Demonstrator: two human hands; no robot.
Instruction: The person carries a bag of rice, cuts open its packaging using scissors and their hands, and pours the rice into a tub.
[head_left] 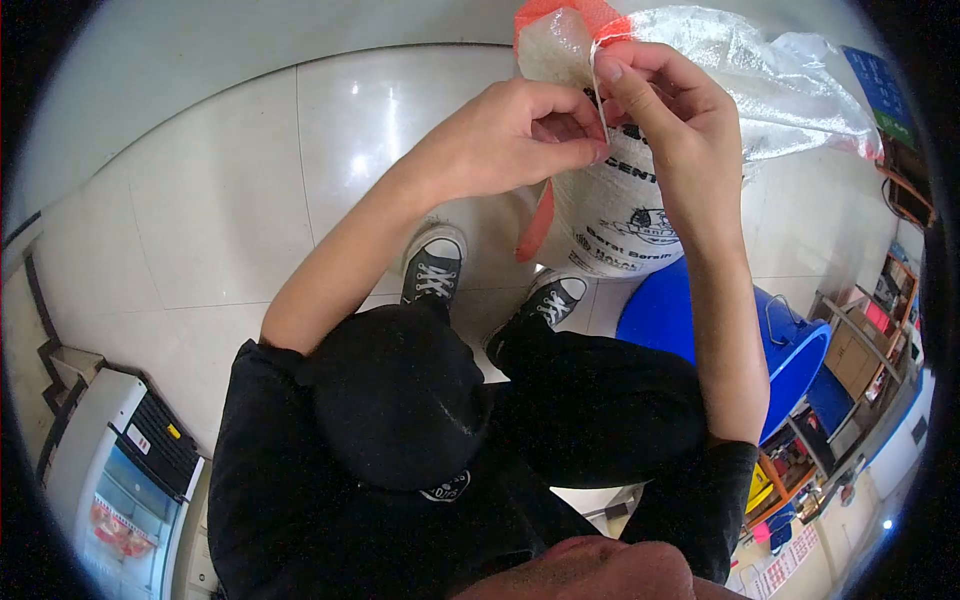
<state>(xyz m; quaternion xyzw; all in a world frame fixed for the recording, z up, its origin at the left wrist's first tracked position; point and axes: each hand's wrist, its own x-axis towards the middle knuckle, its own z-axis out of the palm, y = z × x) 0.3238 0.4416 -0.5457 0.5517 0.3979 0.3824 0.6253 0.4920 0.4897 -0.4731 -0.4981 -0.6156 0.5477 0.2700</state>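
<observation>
A white printed sack [620, 215] stands on the floor at the upper right, with orange plastic [575, 18] at its top. A thin pale string [600, 85] runs along the sack's edge between my hands. My left hand [525, 135] is closed, its thumb and fingers pinching the string's lower part. Above and to the right, my right hand [665, 100] pinches the string near the orange plastic. Clear, shiny plastic [780, 95] spreads out to the right of the sack.
A blue bucket [790, 360] with a wire handle is beside my right forearm. My shoes [435, 265] are on the tiled floor [220, 180] below the sack. A glass-fronted cooler [125, 500] is at the lower left, and cluttered shelves [860, 350] line the right.
</observation>
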